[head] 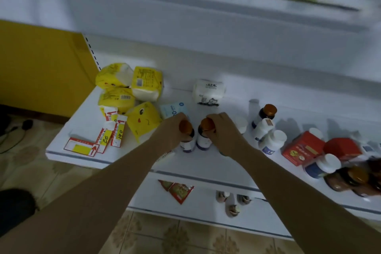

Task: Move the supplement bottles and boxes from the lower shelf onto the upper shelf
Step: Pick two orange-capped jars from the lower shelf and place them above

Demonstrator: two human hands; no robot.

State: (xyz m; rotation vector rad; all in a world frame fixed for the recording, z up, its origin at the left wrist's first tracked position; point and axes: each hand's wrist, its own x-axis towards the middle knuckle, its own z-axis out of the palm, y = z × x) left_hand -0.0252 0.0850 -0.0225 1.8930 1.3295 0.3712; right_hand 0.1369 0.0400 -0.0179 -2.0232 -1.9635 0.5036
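Upright, side by side on the shelf (206, 163): left dark bottle (188, 144), right dark bottle (203, 142), orange caps gripped; white bottles (272, 142) and red boxes (303, 148) standing further right.

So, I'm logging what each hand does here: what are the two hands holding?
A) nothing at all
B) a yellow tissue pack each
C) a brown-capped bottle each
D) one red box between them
C: the left hand grips the top of the left bottle and the right hand grips the top of the right bottle, the two side by side.
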